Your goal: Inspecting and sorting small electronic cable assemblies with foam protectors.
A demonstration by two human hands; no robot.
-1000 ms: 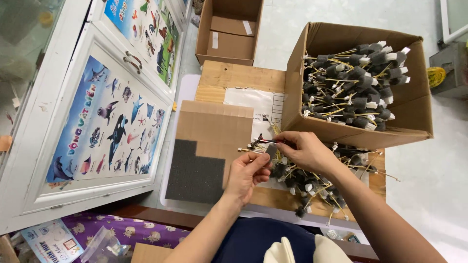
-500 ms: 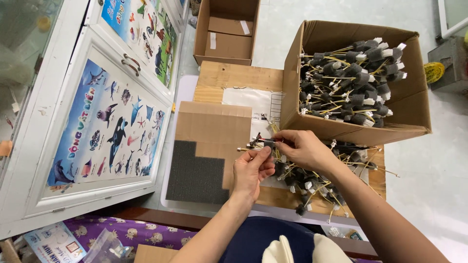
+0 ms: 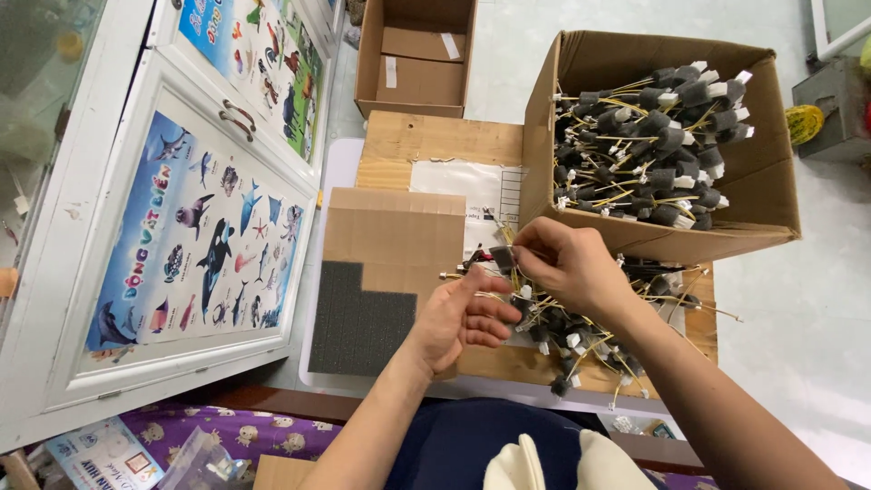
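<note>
My left hand [image 3: 460, 318] is palm-up over the work board, with thin yellow wires of a small cable piece [image 3: 485, 260] lying across its fingers. My right hand [image 3: 567, 263] pinches the dark sleeve end of that same piece just above the left fingers. Under and to the right of both hands lies a loose pile of similar wired parts [image 3: 581, 331] with black foam sleeves and white plugs. A large cardboard box [image 3: 762, 181] behind my right hand is full of the same parts.
A flat cardboard sheet [image 3: 395, 240] with a dark foam pad [image 3: 356, 318] lies left of the hands. A printed paper sheet [image 3: 467, 191] rests on the wooden board [image 3: 435, 141]. An empty cardboard box [image 3: 413, 59] stands farther back. A white cabinet with animal posters [image 3: 200, 245] borders the left.
My left hand has turned more palm-up and opened under the cable piece. My right hand stays pinched on the piece at about the same spot.
</note>
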